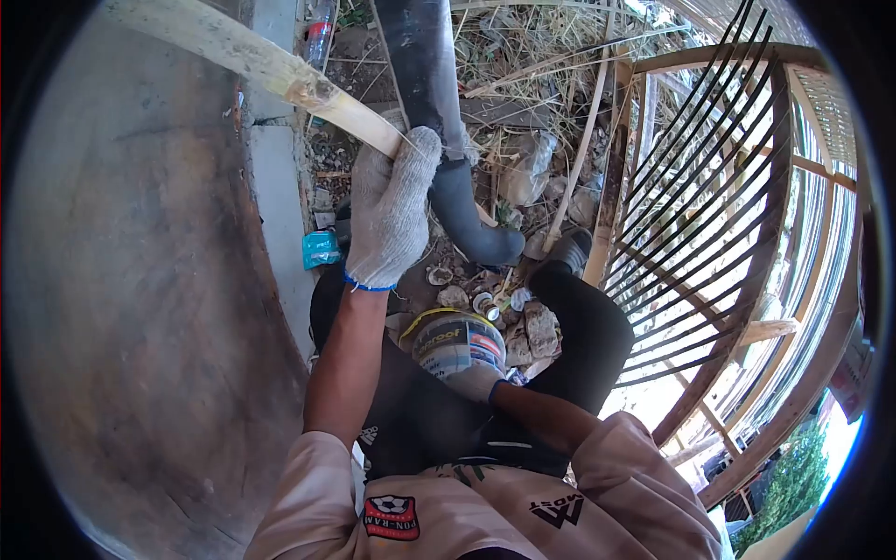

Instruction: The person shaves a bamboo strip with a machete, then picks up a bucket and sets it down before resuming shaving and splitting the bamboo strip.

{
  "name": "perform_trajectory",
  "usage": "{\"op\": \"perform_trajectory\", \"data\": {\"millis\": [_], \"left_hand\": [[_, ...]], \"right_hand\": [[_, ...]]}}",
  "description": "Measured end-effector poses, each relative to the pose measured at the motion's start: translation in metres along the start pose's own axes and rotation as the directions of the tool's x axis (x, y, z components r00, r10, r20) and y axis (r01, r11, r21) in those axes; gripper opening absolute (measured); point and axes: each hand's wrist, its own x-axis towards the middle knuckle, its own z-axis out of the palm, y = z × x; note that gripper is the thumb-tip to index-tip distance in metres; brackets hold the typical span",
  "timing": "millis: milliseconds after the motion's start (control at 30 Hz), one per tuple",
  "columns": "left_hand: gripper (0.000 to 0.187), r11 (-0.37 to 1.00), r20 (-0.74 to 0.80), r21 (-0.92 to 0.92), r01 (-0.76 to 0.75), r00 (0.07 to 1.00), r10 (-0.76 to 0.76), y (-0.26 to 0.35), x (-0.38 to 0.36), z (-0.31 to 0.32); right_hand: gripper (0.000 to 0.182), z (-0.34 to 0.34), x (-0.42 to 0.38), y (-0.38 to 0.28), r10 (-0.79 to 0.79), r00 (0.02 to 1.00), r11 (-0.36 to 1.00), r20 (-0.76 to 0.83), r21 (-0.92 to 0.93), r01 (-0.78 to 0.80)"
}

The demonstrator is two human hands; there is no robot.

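Observation:
My left hand (397, 201), in a white knit glove with a blue cuff, is closed around the lower end of a pale bamboo strip (280, 75). The strip slants up to the upper left. Just right of the glove is a large machete (420, 65), its wide dark blade towards the top and its curved black handle (471, 219) below. Whether the glove also touches the blade I cannot make out. Low between my legs, my gloved right hand (474, 381) is against a paint bucket (448, 338) with a yellow rim and printed label; its fingers are partly hidden.
A big curved brown surface (140, 280) fills the left side, beside a grey concrete edge (280, 205). Several dark rods line a wooden frame (775, 224) at right. Straw (523, 47), stones (537, 331), a turquoise packet (321, 249) and a plastic bottle (318, 37) litter the ground.

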Motion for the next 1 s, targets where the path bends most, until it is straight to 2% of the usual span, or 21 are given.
{"op": "perform_trajectory", "data": {"millis": [33, 100, 133, 200, 267, 333, 400, 433, 500, 533, 567, 600, 633, 667, 700, 733, 800, 867, 933, 967, 1000], "left_hand": [[0.022, 1.0, -0.013, 0.015, 0.0, 1.0, 0.0, 0.002, -0.002, 0.002], [0.023, 0.997, 0.013, 0.065, -0.031, 0.999, 0.03, 0.007, -0.012, -0.001], [0.023, 0.992, 0.05, 0.109, -0.064, 0.997, 0.059, 0.008, -0.013, -0.001], [0.024, 0.987, 0.083, 0.12, -0.107, 0.992, 0.097, 0.004, -0.017, -0.003], [0.031, 0.977, 0.211, 0.161, -0.137, 0.972, 0.101, 0.006, -0.022, -0.007], [0.03, 0.975, 0.213, 0.165, -0.152, 0.97, 0.115, 0.004, -0.037, -0.007], [0.029, 0.961, 0.273, 0.129, -0.244, 0.941, 0.203, 0.004, -0.049, -0.004], [0.029, 0.959, 0.26, 0.114, -0.259, 0.94, 0.223, 0.003, -0.059, -0.002], [0.022, 0.956, 0.204, 0.065, -0.285, 0.942, 0.267, 0.007, -0.087, 0.014], [0.022, 0.955, 0.148, 0.026, -0.295, 0.946, 0.288, 0.013, -0.099, 0.018], [0.023, 0.933, 0.275, 0.137, -0.332, 0.918, 0.286, 0.016, -0.104, 0.004], [0.023, 0.922, 0.306, 0.135, -0.364, 0.9, 0.311, 0.018, -0.113, 0.006], [0.023, 0.921, 0.298, 0.13, -0.367, 0.9, 0.317, 0.021, -0.124, 0.01], [0.023, 0.923, 0.285, 0.124, -0.364, 0.904, 0.318, 0.025, -0.135, 0.013], [0.024, 0.921, 0.282, 0.138, -0.365, 0.906, 0.317, 0.031, -0.147, 0.015], [0.024, 0.909, 0.301, 0.124, -0.398, 0.888, 0.348, 0.035, -0.153, 0.016], [0.024, 0.891, 0.281, 0.162, -0.424, 0.885, 0.37, 0.034, -0.155, 0.008], [0.024, 0.878, 0.292, 0.202, -0.433, 0.883, 0.369, 0.028, -0.16, -0.005], [0.023, 0.855, 0.287, 0.29, -0.429, 0.892, 0.35, 0.024, -0.154, -0.012], [0.023, 0.85, 0.28, 0.295, -0.436, 0.89, 0.359, 0.019, -0.158, -0.011], [0.023, 0.845, 0.273, 0.299, -0.443, 0.889, 0.369, 0.013, -0.159, -0.011]], "right_hand": [[0.041, -0.016, -0.004, -0.006, -0.005, 1.0, 1.0, -0.007, -0.005, 0.005], [0.042, -0.076, -0.033, -0.032, -0.044, 0.99, 0.994, 0.136, 0.104, 0.03], [0.042, -0.067, -0.031, -0.027, -0.041, 0.992, 0.995, 0.121, 0.1, 0.029], [0.043, -0.042, -0.025, -0.01, -0.178, 0.984, 0.984, 0.029, -0.011, 0.178], [0.043, -0.025, -0.016, -0.002, -0.154, 0.988, 0.988, 0.03, 0.011, 0.154], [0.042, -0.01, -0.008, 0.0, -0.136, 0.99, 0.99, 0.025, 0.04, 0.135], [0.045, -0.019, -0.014, -0.001, -0.157, 0.979, 0.988, 0.128, 0.028, 0.154], [0.045, -0.004, -0.01, 0.004, -0.149, 0.982, 0.989, 0.114, 0.01, 0.149], [0.043, 0.036, 0.007, 0.012, -0.264, 0.937, 0.959, -0.227, 0.037, 0.28], [0.043, 0.028, 0.001, 0.008, -0.273, 0.929, 0.958, -0.249, 0.015, 0.285], [0.041, 0.0, -0.017, 0.001, -0.245, 0.942, 0.97, -0.232, -0.071, 0.234], [0.04, -0.025, -0.033, -0.003, -0.21, 0.952, 0.972, -0.225, -0.153, 0.178], [0.039, -0.041, -0.044, -0.005, -0.054, 0.938, 0.998, -0.343, -0.061, 0.035], [0.039, -0.054, -0.06, -0.008, 0.112, 0.894, 0.994, -0.434, 0.054, -0.098], [0.041, -0.065, -0.086, -0.011, 0.234, 0.793, 0.97, -0.563, 0.192, -0.15], [0.043, -0.076, -0.117, -0.015, 0.354, 0.662, 0.93, -0.661, 0.327, -0.17], [0.043, -0.091, -0.169, -0.028, 0.452, 0.505, 0.88, -0.735, 0.46, -0.118], [0.046, -0.101, -0.187, -0.043, 0.443, 0.295, 0.865, -0.847, 0.49, 0.107], [0.054, -0.125, -0.189, -0.069, 0.362, 0.23, 0.9, -0.903, 0.403, 0.166], [0.055, -0.137, -0.184, -0.078, 0.144, 0.071, 0.972, -0.987, 0.154, 0.179], [0.059, -0.151, -0.178, -0.088, -0.092, -0.087, 0.983, -0.992, -0.104, 0.149]]}}
